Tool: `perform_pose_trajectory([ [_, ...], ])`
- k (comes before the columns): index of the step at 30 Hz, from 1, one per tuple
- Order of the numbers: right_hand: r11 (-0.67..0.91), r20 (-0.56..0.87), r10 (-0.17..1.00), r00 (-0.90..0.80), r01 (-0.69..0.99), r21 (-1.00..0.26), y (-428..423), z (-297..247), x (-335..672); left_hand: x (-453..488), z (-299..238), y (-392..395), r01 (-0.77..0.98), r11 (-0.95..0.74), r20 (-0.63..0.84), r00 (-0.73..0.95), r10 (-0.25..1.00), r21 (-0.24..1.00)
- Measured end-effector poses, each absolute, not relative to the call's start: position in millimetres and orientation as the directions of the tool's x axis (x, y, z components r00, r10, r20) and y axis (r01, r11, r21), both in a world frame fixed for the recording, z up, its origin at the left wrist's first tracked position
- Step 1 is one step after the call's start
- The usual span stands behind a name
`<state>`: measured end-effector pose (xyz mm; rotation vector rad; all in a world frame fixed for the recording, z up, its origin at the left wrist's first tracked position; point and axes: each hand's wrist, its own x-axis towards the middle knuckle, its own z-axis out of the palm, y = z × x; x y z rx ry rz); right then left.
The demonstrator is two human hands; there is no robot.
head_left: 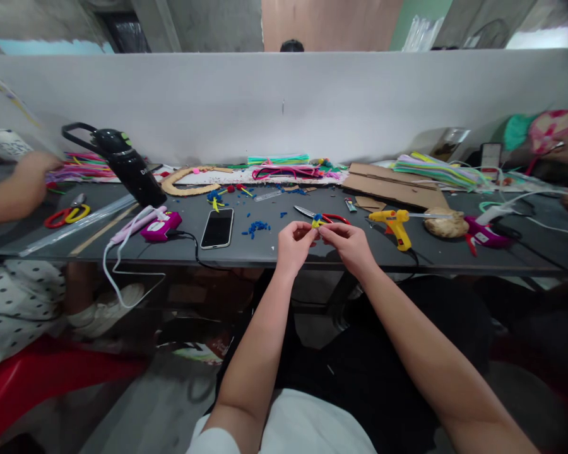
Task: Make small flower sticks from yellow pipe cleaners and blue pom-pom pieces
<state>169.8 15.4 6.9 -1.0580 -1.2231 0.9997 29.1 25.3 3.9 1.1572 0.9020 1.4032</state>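
yellow and blue, pinched small: holding a little twisted piece (317, 221) between left hand (293, 247) and right hand (351, 247), over the near part of the dark grey table (265, 254). grip of each hand drawn almost closed, thumb against finger, with hold of that one piece from both sides; cannot tell exactly how the tips press on it, too small and blurred. just behind the hands, a red-handled tool (337, 219) with silver tips pointing left, partly hidden. to the left, a loose scatter of blue bits (257, 227), near a dark-screened phone (217, 228) lying flat. just beyond the phone, another blue and yellow piece (215, 200).

farther left on the table, a purple device (162, 227) with a cord, a black bottle (131, 173) with a loop handle, and scissors (70, 215) with red and yellow handles. toward the pale partition (194, 107), a horseshoe-shaped cutout (167, 184) in tan. to the right of the hands, a yellow glue gun (397, 228), a rounded tan lump (445, 225) beside it, and flat cardboard (392, 187) behind. at the far left, another person's hand (35, 165) near a bundle of pink and red strands (88, 169)
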Motion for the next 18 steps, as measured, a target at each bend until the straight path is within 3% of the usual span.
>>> perform_pose_trajectory([
  [8, 0.209, 0.207, 0.977, 0.053, -0.039, -0.977, 14.4, 8.9, 170.7, 30.6, 0.8, 26.4, -0.324, -0.162, 0.177, 0.015, 0.984, 0.932],
  [18, 0.003, 0.046, 0.951, -0.306, -0.140, -0.990, 15.5, 15.2, 184.3, 31.2, -2.2, 26.8, -0.378, -0.113, 0.162, 0.102, 0.981, 0.919],
])
